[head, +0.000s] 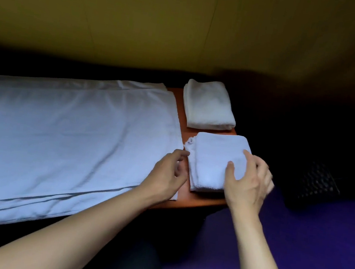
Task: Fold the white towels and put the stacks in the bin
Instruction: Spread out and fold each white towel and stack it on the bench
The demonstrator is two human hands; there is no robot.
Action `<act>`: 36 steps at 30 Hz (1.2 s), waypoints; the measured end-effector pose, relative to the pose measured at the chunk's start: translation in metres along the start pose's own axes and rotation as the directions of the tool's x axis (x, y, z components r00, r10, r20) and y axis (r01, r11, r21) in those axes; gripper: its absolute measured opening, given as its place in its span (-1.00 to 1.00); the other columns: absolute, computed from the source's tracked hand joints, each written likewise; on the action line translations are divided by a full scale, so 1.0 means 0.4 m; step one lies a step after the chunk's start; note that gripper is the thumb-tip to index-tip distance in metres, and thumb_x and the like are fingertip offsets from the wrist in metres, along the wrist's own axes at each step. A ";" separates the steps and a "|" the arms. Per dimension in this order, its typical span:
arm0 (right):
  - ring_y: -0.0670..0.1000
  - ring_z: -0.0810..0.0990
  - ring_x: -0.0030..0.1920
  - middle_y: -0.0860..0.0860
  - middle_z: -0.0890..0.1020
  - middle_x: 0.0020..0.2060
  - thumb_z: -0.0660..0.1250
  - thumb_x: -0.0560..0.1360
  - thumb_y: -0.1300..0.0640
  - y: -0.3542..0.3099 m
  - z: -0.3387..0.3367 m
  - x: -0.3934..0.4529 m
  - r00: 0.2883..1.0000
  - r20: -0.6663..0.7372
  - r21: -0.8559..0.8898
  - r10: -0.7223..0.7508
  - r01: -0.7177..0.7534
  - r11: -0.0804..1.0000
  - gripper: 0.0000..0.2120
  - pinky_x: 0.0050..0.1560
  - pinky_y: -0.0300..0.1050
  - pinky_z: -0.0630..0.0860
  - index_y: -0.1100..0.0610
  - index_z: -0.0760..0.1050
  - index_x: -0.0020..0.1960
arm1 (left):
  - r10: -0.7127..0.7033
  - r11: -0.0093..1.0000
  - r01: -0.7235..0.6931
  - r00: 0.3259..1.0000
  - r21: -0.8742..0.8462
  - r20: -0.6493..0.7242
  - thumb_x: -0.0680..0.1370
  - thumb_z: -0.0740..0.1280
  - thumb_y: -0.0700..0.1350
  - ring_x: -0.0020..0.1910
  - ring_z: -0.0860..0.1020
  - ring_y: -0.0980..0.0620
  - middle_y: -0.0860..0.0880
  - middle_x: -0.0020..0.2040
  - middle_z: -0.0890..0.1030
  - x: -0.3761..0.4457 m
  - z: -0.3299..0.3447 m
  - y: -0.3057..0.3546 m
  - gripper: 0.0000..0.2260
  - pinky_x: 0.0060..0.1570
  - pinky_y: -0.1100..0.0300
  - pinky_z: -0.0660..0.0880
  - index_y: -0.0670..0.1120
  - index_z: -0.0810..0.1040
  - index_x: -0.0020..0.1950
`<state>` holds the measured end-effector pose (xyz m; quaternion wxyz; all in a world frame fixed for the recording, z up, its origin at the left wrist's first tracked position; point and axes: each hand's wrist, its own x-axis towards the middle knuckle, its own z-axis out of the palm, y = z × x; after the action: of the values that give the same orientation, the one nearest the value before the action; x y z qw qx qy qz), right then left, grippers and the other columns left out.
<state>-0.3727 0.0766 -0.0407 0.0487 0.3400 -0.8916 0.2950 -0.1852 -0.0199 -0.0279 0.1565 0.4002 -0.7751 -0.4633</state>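
Two folded stacks are sitting right of centre: far stack [209, 105], near stack [215, 161]. The right hand [247, 183] is pressing spread fingers on the near stack, the left hand [167, 173] curling loosely beside it (holding nothing). The flat towel [66, 138] at left is awaiting folding; the bin [313, 186], lower right, is receiving nothing yet.

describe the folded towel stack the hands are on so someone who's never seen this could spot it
Start at the orange table, mostly covered by a big flat white sheet. On the bare strip at its right end sit two folded white stacks. The near folded stack is closest to the person, with the right hand resting on it and the left hand at its left edge; the far folded stack is untouched.
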 end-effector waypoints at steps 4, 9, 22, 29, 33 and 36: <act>0.06 0.14 0.58 0.06 0.32 0.53 0.10 0.56 -0.26 -0.025 0.055 -0.055 0.947 0.286 -0.173 -0.149 0.204 0.964 -0.43 0.58 0.14 -0.16 -0.10 0.35 0.52 | 0.131 0.944 -0.090 0.985 0.317 -0.111 0.49 0.29 -0.01 0.05 0.49 -0.04 0.03 0.18 0.56 -0.044 -0.037 -0.072 -0.63 0.14 0.08 0.44 0.05 0.53 0.30; 0.07 0.12 0.58 0.07 0.31 0.54 0.15 0.59 -0.21 -0.036 0.068 -0.059 0.946 0.303 -0.217 -0.116 0.187 0.958 -0.46 0.57 0.16 -0.19 -0.08 0.33 0.53 | 0.148 0.763 -0.106 0.989 0.638 -0.012 0.39 0.39 0.04 0.02 0.51 -0.18 0.00 0.23 0.54 -0.079 -0.071 -0.142 -0.53 -0.01 -0.05 0.50 0.03 0.53 0.30; 0.17 0.52 0.08 0.07 0.60 0.07 0.32 0.52 0.09 -0.181 0.096 -0.055 0.945 0.164 0.099 -0.281 0.268 0.958 -0.74 0.10 0.07 0.37 0.07 0.59 0.19 | 0.013 0.826 0.152 0.957 0.543 -0.288 0.51 0.37 0.16 0.05 0.46 -0.17 -0.03 0.09 0.50 -0.010 -0.008 -0.099 -0.69 -0.01 -0.01 0.34 0.05 0.56 0.17; 0.14 0.58 0.04 0.03 0.64 0.00 0.22 0.59 -0.09 -0.303 0.105 0.024 0.901 0.420 0.141 -0.112 0.058 0.988 -0.73 -0.09 -0.08 0.38 0.03 0.57 0.12 | -0.172 0.985 0.158 0.921 -0.068 -0.349 0.58 0.34 -0.01 -0.15 0.59 0.00 0.05 -0.18 0.63 -0.033 -0.064 -0.074 -0.90 -0.06 0.06 0.53 0.02 0.46 -0.08; 0.18 0.72 -0.26 0.14 0.71 -0.24 0.19 0.51 -0.28 -0.374 0.141 0.090 0.750 0.649 0.193 0.126 -0.323 0.927 -0.47 -0.15 0.04 0.66 0.18 0.61 -0.05 | -0.150 0.983 0.100 0.925 -0.156 -0.351 0.58 0.35 -0.01 -0.25 0.60 0.11 0.10 -0.23 0.62 -0.086 -0.092 -0.046 -0.85 -0.13 0.10 0.56 0.07 0.42 -0.14; 0.20 0.74 -0.22 0.19 0.73 -0.15 0.40 0.25 -0.34 -0.404 0.200 0.127 0.654 0.740 0.259 0.156 -0.492 0.831 -0.29 -0.22 0.08 0.68 0.26 0.62 0.06 | -0.124 0.981 0.064 0.934 -0.185 -0.334 0.57 0.36 -0.03 -0.22 0.61 0.09 0.10 -0.19 0.63 -0.109 -0.123 -0.035 -0.88 -0.13 0.12 0.55 0.05 0.45 -0.12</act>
<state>-0.2998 -0.0933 -0.0122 -0.4206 0.2565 -0.7999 0.3428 -0.1208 -0.0191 -0.0084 0.3008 0.4966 -0.6731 -0.4580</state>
